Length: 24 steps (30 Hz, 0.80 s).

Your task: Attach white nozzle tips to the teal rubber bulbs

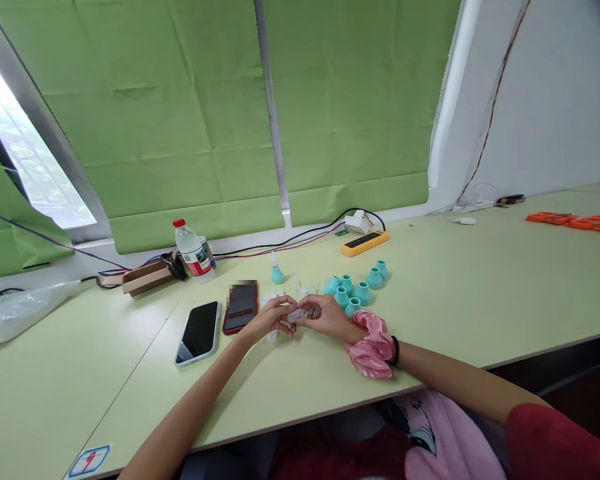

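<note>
Near the middle of the table, my left hand [274,317] and my right hand [327,316] meet around a small clear plastic piece [296,315]. Fingertips of both hands are closed on it; its exact shape is partly covered. Behind my hands lie several small translucent plastic pieces [305,289], and another one [272,336] sits under my left hand. To the right of my right hand stand several turquoise rubber bulbs [363,293] with open necks. One turquoise bulb with a clear tip [277,273] stands upright farther back. A pink scrunchie [371,347] is on my right wrist.
Left of my hands lie a phone in a red case [241,307] and a phone in a pale case [198,333]. Farther back are a bottle [194,252], a cardboard box [149,279], cables and a yellow-black power strip [365,243]. Orange-handled scissors [595,223] lie far right.
</note>
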Each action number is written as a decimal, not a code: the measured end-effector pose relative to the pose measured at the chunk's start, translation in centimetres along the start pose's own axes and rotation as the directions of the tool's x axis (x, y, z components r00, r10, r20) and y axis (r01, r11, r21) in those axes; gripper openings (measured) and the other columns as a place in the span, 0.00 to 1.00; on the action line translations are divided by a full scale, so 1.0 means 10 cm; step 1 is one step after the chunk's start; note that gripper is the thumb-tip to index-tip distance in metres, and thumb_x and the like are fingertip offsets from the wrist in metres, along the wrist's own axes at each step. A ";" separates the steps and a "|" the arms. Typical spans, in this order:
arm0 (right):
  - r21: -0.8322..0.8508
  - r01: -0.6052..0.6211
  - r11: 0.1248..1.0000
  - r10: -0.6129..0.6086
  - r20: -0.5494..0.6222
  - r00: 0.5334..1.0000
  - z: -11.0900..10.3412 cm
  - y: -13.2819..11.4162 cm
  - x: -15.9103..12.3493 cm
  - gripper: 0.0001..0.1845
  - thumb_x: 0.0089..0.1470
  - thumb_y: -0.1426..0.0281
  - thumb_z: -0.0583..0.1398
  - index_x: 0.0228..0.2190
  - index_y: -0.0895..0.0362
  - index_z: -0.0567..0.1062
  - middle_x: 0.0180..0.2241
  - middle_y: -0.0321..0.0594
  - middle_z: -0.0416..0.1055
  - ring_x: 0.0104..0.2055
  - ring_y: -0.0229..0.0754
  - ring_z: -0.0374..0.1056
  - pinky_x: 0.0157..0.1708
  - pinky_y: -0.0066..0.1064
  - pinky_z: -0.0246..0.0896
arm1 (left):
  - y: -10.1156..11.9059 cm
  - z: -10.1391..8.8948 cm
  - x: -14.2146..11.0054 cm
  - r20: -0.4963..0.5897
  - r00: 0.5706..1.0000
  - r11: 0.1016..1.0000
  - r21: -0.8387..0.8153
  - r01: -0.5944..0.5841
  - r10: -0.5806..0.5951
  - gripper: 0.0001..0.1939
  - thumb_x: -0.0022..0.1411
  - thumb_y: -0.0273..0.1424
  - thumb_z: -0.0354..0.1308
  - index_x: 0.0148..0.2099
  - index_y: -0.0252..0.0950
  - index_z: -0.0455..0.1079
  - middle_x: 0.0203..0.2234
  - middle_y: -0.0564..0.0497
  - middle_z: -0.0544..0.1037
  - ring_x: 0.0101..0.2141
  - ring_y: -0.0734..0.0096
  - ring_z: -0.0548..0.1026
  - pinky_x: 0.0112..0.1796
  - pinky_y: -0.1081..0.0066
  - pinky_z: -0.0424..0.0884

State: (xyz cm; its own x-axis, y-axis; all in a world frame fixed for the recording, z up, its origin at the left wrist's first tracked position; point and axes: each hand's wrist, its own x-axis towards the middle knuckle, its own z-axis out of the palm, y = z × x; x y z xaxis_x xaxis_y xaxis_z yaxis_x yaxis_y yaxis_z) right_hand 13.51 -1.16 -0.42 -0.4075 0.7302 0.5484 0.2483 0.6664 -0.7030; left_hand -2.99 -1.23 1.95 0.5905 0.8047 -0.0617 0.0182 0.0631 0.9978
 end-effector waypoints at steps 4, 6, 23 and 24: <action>-0.010 -0.002 1.000 0.002 -0.007 1.000 0.00 0.00 0.00 0.13 0.41 0.65 0.59 0.30 0.59 0.71 0.24 0.36 0.68 0.23 0.32 0.63 0.22 0.22 0.58 | 0.01 0.01 -0.01 -0.010 1.000 0.999 0.047 -0.028 0.028 0.12 0.53 0.36 0.51 0.36 0.34 0.56 0.20 0.53 0.68 0.21 0.74 0.70 0.23 0.72 0.67; -0.008 -0.008 1.000 0.008 -0.011 1.000 -0.01 0.00 0.00 0.14 0.41 0.64 0.59 0.30 0.59 0.71 0.24 0.37 0.68 0.23 0.32 0.62 0.22 0.22 0.58 | 0.01 0.01 -0.02 -0.003 0.999 0.997 0.064 -0.044 0.044 0.13 0.53 0.37 0.51 0.37 0.35 0.56 0.19 0.54 0.67 0.21 0.75 0.69 0.23 0.72 0.67; 0.007 0.053 0.999 -0.053 -0.024 0.998 -0.02 -0.04 0.00 0.10 0.39 0.69 0.60 0.28 0.59 0.71 0.23 0.35 0.68 0.22 0.31 0.61 0.22 0.22 0.58 | -0.01 -0.01 -0.03 -0.011 0.996 0.996 -0.008 -0.085 0.085 0.15 0.49 0.35 0.56 0.36 0.36 0.54 0.21 0.55 0.67 0.22 0.76 0.69 0.27 0.68 0.69; 0.011 0.053 0.999 -0.052 -0.024 0.998 -0.02 -0.04 0.00 0.10 0.39 0.69 0.60 0.29 0.59 0.71 0.24 0.35 0.68 0.22 0.31 0.61 0.22 0.22 0.58 | 0.00 0.00 -0.03 -0.014 0.995 0.996 -0.001 -0.095 0.095 0.15 0.49 0.35 0.56 0.35 0.36 0.54 0.21 0.55 0.67 0.22 0.76 0.69 0.27 0.68 0.69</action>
State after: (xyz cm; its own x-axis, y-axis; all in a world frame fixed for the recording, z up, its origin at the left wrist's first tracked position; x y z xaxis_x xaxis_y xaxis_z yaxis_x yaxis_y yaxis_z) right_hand 13.59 -1.36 -0.02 -0.3986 0.6978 0.5951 0.2166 0.7022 -0.6783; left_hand -3.19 -1.51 1.95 0.5785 0.8151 0.0328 -0.0386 -0.0127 0.9992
